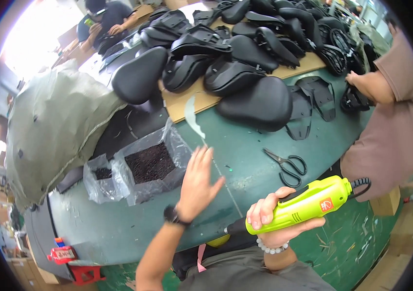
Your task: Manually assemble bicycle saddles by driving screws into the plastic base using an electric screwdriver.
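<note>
My right hand [269, 220] is wrapped round a lime-green electric screwdriver [308, 203]. The tool lies level, its black nose pointing left and its coiled cord leaving on the right. My left hand [196, 182] is over the green table with fingers stretched and thumb apart, holding nothing that I can see. Just beyond its fingertips lies a pale, curved strip [194, 119]. Beside that hand, on its left, a plastic-lined box [173, 140] holds many small dark pieces, perhaps screws. A smaller bag [112, 189] with similar pieces adjoins it.
Black padded seats [257, 104] are piled across the far table, with flat black frames [325, 99] beside them. Black-handled scissors [291, 167] lie right of centre. A grey-green cloth bundle [56, 131] bulges at left. One person works at right, another at far left.
</note>
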Demonstrator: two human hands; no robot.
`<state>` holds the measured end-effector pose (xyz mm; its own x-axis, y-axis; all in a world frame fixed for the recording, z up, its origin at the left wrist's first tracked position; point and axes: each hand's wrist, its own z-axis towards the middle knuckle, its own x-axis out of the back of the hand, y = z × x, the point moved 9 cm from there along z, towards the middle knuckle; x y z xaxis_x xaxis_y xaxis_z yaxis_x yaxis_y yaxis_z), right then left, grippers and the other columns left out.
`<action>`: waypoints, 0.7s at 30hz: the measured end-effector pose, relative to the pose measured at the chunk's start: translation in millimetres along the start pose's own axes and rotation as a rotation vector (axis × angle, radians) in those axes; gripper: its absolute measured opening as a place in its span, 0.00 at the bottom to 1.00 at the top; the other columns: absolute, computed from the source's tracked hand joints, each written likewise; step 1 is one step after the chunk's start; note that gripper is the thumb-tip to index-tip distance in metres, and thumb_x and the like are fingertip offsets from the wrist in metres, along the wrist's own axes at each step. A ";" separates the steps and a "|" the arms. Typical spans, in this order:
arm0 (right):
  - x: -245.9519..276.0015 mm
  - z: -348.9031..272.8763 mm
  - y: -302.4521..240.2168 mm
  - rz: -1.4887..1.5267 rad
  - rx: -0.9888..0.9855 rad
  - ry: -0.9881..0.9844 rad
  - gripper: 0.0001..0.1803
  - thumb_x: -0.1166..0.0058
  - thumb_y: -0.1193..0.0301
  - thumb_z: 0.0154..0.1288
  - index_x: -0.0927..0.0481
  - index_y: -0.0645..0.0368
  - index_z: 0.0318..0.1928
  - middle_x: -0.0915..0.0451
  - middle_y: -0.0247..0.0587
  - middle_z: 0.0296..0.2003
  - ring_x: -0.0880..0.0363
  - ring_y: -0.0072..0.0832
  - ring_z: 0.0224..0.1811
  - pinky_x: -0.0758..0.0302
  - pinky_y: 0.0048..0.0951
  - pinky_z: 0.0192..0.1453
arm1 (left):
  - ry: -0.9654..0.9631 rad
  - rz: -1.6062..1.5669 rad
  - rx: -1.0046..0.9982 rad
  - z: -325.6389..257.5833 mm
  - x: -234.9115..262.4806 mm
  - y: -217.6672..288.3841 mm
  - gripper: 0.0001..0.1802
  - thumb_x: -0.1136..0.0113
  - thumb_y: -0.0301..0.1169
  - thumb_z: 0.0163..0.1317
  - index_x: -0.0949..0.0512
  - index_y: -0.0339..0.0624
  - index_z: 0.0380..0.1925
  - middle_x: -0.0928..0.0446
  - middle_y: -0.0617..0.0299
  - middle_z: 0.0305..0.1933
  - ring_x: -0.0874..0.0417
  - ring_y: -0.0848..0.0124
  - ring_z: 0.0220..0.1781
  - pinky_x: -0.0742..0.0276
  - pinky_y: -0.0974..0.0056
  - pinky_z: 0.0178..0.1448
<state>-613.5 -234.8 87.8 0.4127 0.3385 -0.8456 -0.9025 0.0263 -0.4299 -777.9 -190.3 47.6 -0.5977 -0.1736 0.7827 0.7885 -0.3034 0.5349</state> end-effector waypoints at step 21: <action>16.2 3.8 -27.8 0.143 -0.210 -0.060 0.53 0.60 0.23 0.53 0.35 0.61 0.59 0.23 0.46 0.28 0.24 0.39 0.23 0.26 0.39 0.26 | 0.073 -0.780 0.559 -94.1 31.2 -93.3 0.27 0.44 0.30 0.65 0.35 0.33 0.63 0.25 0.61 0.50 0.26 0.75 0.49 0.29 0.65 0.53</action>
<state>-582.2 -226.5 87.2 0.2691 0.3804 -0.8848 -0.9031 -0.2195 -0.3691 -883.7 -255.5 -7.8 -0.9757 -0.1754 0.1310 0.1090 0.1295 0.9856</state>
